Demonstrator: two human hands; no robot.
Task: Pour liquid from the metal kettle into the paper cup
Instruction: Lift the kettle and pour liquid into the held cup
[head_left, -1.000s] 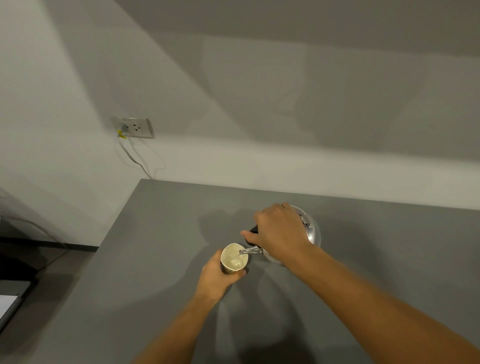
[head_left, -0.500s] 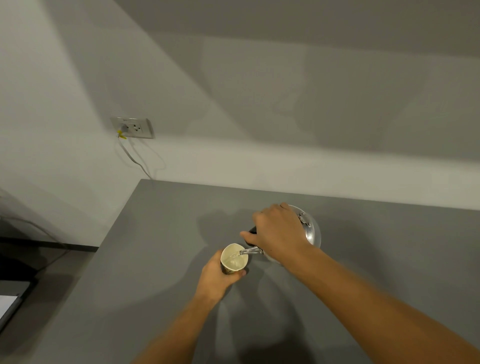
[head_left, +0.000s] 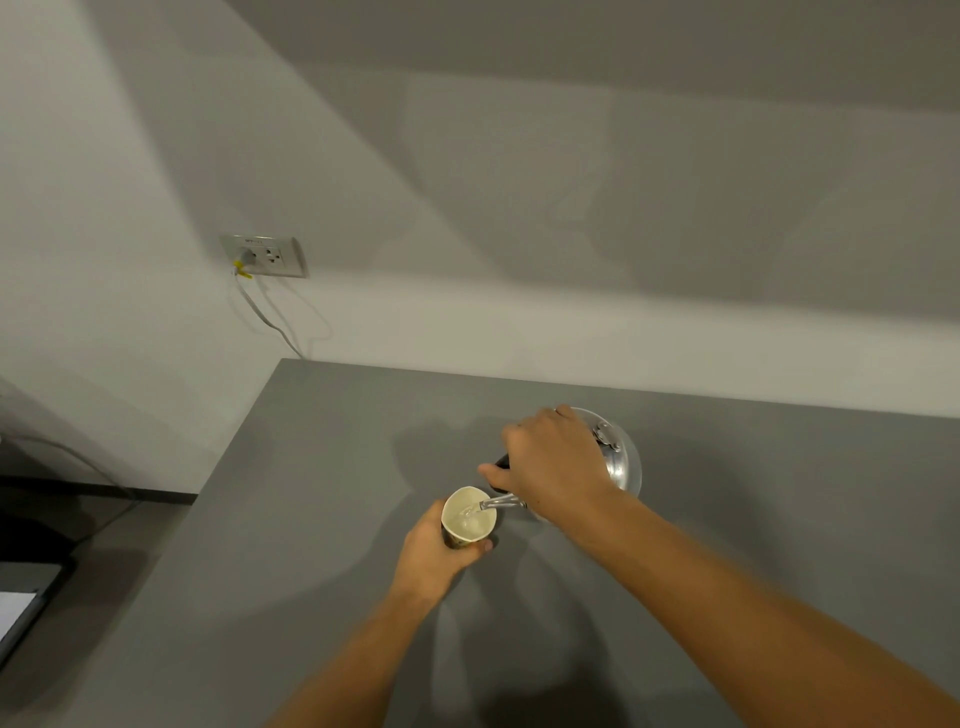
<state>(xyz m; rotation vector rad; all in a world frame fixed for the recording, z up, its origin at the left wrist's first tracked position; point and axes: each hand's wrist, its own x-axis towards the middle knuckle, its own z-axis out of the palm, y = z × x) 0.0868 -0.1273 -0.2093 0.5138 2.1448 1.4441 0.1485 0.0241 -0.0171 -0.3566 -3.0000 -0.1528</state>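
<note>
A shiny metal kettle (head_left: 621, 462) is tilted to the left above the grey table (head_left: 311, 519). My right hand (head_left: 553, 460) grips its black handle from above and hides most of its body. Its thin spout reaches over the rim of a paper cup (head_left: 467, 519), and clear liquid runs from the spout into the cup. The cup is cream inside, with liquid showing in it. My left hand (head_left: 434, 553) is wrapped around the cup's side from the near left and holds it upright.
A wall socket (head_left: 265, 255) with a plugged-in cable sits on the white wall beyond the table's far left corner. The table's left edge drops to a dark floor, where a white-topped object (head_left: 21, 608) lies at the far left.
Both hands, the kettle and the cup have stayed almost in place. The liquid keeps running from the spout into the cup.
</note>
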